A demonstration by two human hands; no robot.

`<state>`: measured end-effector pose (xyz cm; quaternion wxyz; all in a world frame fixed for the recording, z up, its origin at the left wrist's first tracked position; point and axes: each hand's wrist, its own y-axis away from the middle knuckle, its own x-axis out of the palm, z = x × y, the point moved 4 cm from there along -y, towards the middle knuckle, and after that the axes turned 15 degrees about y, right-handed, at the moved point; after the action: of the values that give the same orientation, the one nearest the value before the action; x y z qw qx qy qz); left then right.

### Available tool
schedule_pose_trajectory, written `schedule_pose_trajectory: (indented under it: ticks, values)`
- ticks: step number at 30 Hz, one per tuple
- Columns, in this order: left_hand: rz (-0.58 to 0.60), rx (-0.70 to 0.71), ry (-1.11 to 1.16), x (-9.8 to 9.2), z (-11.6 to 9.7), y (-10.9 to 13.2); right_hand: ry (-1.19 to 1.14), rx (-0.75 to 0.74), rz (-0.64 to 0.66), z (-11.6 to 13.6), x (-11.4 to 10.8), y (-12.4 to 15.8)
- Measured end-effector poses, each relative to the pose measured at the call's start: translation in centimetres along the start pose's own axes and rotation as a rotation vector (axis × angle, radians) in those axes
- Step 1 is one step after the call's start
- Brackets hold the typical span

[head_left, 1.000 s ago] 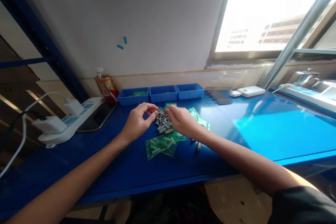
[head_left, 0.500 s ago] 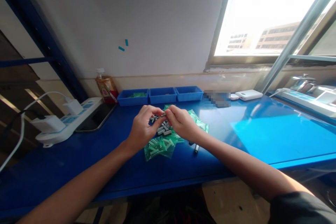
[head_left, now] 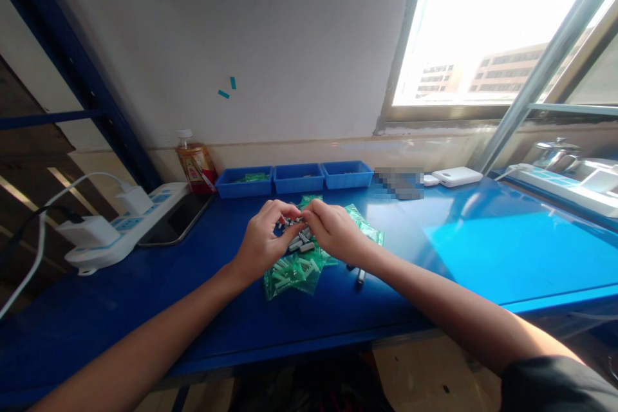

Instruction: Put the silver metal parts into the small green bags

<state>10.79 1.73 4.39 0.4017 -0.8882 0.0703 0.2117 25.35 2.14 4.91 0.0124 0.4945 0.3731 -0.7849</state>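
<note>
My left hand (head_left: 264,237) and my right hand (head_left: 335,228) meet fingertip to fingertip over a pile of small metal parts (head_left: 300,243). Thumb and index finger of each are pinched together at a small piece that is mostly hidden by the fingers. Green plastic bags lie under and around the pile; the nearest bag (head_left: 290,273) has pale rod-shaped pieces in it, and another bag (head_left: 369,226) shows beyond my right wrist. A dark and silver metal piece (head_left: 361,276) lies on the blue table just below my right forearm.
Three blue bins (head_left: 245,189) stand in a row along the wall, the left one with green bags. At the left are a bottle (head_left: 196,164), a phone (head_left: 176,222) and a power strip (head_left: 109,257). A white device (head_left: 458,176) lies at the back right.
My fingertips have drawn closer together and the small piece between them shows less. The bags and the pile look the same.
</note>
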Motion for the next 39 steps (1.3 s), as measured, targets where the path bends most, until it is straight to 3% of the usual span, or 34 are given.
schedule_pose_trajectory:
  ticks: [13,23,28,35,39]
  values:
    - [0.005,-0.372,0.384,0.7,1.1,0.0,0.074,-0.013,-0.006,-0.2,-0.4,0.0]
    - [0.069,-0.503,0.634,1.6,2.4,0.2,0.133,-0.091,0.001,-0.1,-0.2,-0.1]
    - [0.038,-0.441,0.554,1.1,2.1,0.0,0.036,-0.049,-0.003,-0.1,-0.6,0.1]
    - [0.018,-0.068,0.073,-0.3,0.7,-0.3,-0.103,0.081,-0.012,-0.2,-1.0,-0.2]
    - [0.024,0.016,-0.017,-0.3,0.1,-0.2,-0.159,0.079,0.023,-0.2,-0.8,-0.3]
